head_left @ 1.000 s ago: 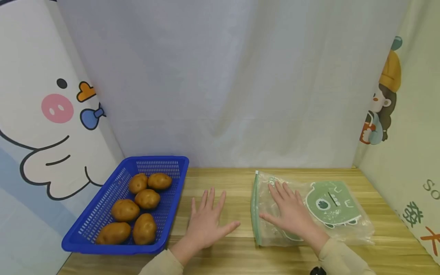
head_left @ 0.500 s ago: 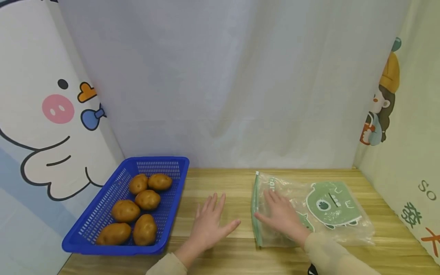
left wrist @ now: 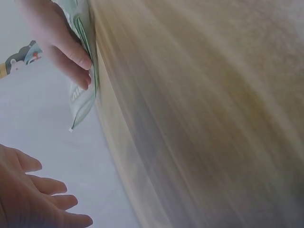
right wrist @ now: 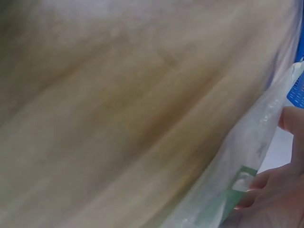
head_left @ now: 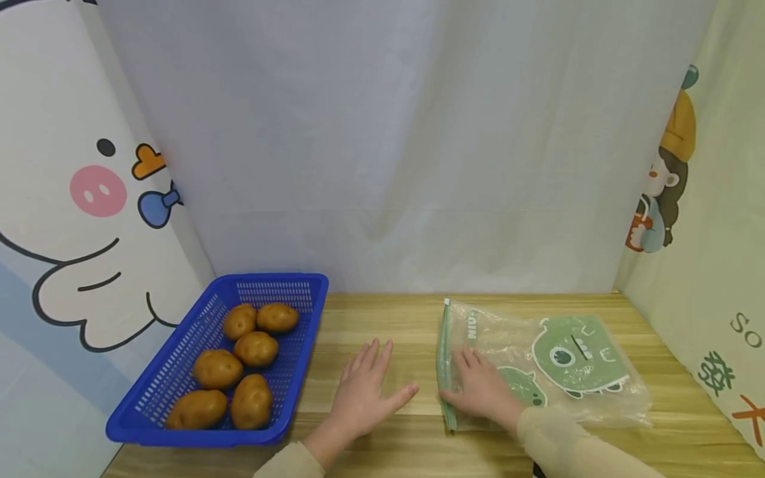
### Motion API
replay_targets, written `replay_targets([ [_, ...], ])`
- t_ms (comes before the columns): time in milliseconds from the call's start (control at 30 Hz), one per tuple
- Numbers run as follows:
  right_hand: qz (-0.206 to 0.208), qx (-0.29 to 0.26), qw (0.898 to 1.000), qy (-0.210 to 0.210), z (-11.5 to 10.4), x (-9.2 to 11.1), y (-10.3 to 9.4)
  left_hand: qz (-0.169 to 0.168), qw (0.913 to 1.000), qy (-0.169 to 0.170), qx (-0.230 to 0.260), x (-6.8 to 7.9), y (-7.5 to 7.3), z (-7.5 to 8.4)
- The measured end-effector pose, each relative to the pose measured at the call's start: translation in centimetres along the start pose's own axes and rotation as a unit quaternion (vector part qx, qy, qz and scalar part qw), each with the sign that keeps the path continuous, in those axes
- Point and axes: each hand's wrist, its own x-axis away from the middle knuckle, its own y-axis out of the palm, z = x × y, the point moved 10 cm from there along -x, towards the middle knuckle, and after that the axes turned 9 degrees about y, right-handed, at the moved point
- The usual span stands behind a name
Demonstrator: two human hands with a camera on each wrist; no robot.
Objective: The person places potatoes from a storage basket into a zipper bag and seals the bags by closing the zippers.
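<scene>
A clear zip bag with a green zip strip and green cartoon prints lies flat on the right of the table. My right hand is at the bag's left part, close to the strip, thumb apart from the fingers. In the left wrist view the right thumb and a finger show at the edge of the zip bag; no grip on it is visible. Between bag and basket, my left hand is held with fingers spread, holding nothing. Several brown potatoes sit in a blue plastic basket left of it.
The wooden table ends at a pale curtain behind. Printed cloths flank both sides, with the basket close to the left one. Part of a dark object shows beside the right sleeve.
My right hand has moved left and nearer to me over the bag, towards its zip strip. The left hand has shifted slightly right. Basket, potatoes and bag stay in place.
</scene>
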Motion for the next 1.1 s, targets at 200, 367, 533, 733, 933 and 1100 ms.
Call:
replay_targets([
  [200,-0.01,0.004,1.0,0.006,0.1,0.0,0.6,-0.002,1.0,0.003,0.003,0.1,0.2,0.0],
  [367,-0.015,0.005,1.0,0.002,0.3,0.1,1.1,-0.003,1.0,0.004,0.002,0.1,0.4,-0.1],
  [533,-0.017,0.015,1.0,-0.007,0.5,0.1,1.5,-0.004,1.0,0.006,0.0,0.1,0.4,-0.1],
  [733,-0.014,0.014,0.999,-0.027,0.3,0.4,1.5,-0.008,0.9999,0.003,0.006,0.0,0.7,-0.1],
  [933,-0.001,0.027,0.998,-0.049,-0.2,0.6,1.3,-0.009,0.9998,0.004,0.019,-0.1,1.1,-0.1],
  [1100,0.0,0.008,0.999,-0.048,-0.1,0.7,0.9,-0.006,0.9997,0.005,0.023,-0.2,1.4,-0.2],
])
